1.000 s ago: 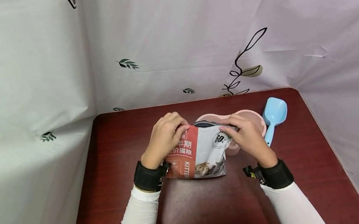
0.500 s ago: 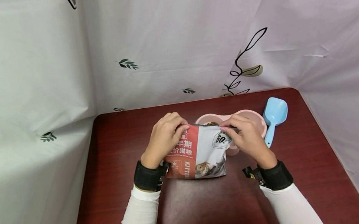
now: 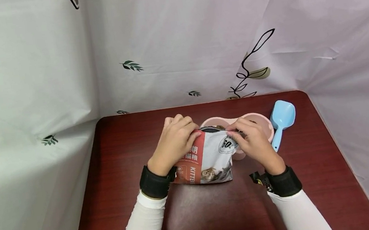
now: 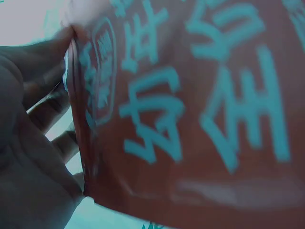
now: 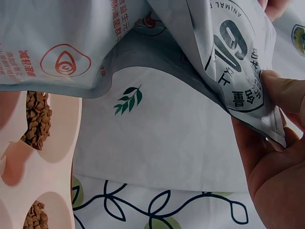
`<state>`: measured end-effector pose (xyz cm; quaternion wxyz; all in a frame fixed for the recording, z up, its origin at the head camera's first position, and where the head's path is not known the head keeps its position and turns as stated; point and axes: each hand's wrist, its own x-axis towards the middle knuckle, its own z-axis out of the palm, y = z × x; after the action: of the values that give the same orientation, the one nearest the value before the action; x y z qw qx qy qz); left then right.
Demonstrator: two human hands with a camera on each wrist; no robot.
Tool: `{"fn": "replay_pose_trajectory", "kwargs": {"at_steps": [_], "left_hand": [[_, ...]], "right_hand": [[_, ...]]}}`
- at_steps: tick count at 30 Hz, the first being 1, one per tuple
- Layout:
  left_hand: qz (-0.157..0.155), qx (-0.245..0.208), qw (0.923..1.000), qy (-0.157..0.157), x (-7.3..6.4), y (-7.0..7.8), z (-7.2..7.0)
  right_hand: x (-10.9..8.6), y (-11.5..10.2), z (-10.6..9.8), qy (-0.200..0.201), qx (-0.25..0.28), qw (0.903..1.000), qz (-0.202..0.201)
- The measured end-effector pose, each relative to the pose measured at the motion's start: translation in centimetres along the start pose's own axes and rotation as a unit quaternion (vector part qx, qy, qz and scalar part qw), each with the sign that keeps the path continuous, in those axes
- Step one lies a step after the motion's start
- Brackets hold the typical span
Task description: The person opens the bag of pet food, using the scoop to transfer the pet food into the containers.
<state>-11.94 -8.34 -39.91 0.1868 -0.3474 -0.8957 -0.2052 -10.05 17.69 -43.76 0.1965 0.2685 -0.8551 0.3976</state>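
Observation:
A red and white cat food bag (image 3: pixel 214 153) stands on the table between both hands, a kitten picture low on its front. My left hand (image 3: pixel 176 143) pinches its top edge near the left end. At the top right corner my right hand (image 3: pixel 253 140) pinches the edge between thumb and fingers. A dark gap shows at the bag's mouth. In the left wrist view the red side of the bag (image 4: pixel 190 105) fills most of the picture. The right wrist view shows the right thumb (image 5: pixel 286 93) on the bag's printed front.
Behind the bag sits a pink double bowl (image 3: pixel 264 120), partly hidden; brown kibble (image 5: pixel 38 119) lies in both of its hollows. A light blue scoop (image 3: pixel 283 115) lies right of it, handle toward the front. White patterned cloth (image 3: pixel 176 47) hangs around the dark red table (image 3: pixel 125 137).
My left hand has slid a little rightward along the bag's top edge. The mouth, nearly flat half a second ago, gapes slightly. My right hand has barely moved.

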Motion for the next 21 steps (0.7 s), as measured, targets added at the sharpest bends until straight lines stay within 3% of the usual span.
{"fn": "replay_pose_trajectory", "kwargs": {"at_steps": [6,12,16,21], "left_hand": [[0.01,-0.032,0.9994,0.009,0.3,0.1,0.4],[0.001,-0.036,0.9993,-0.013,0.4,0.3,0.5],[0.002,-0.041,0.999,-0.02,0.6,0.5,0.7],[0.005,-0.05,0.9987,-0.003,0.5,0.5,1.3]], "right_hand": [[-0.3,0.3,-0.2,-0.004,0.014,0.9998,0.012],[-0.3,0.3,-0.1,0.005,0.022,0.9997,0.013],[0.0,-0.7,-0.4,0.007,0.026,0.9995,0.014],[0.4,-2.3,-1.0,0.012,0.028,0.9995,0.002]]}}
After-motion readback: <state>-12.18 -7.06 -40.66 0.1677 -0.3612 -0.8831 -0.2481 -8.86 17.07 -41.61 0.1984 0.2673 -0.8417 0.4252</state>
